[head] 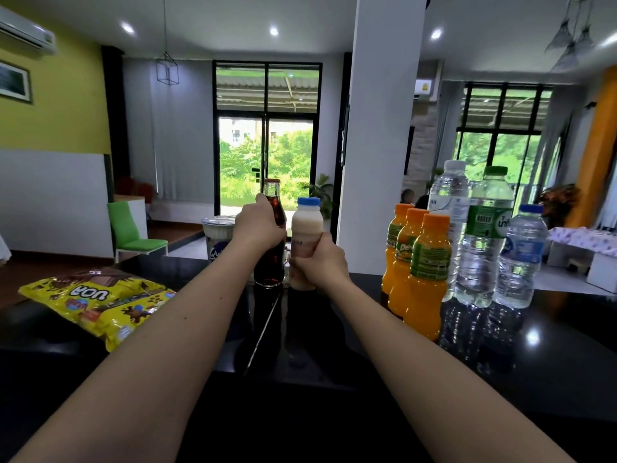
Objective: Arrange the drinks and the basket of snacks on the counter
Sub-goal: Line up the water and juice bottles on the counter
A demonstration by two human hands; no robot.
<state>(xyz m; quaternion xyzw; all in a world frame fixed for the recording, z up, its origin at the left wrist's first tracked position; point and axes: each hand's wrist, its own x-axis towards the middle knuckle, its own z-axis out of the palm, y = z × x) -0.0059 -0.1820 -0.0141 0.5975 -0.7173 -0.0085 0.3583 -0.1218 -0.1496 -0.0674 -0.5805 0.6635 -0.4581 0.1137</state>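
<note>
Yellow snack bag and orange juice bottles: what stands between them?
Head view: cola bottle in the left hand, milky bottle in the right hand, lidded tub behind.

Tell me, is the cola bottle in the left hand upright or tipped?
Upright. The cola bottle stands base down on the counter, red cap straight above, left hand gripping its middle.
</note>
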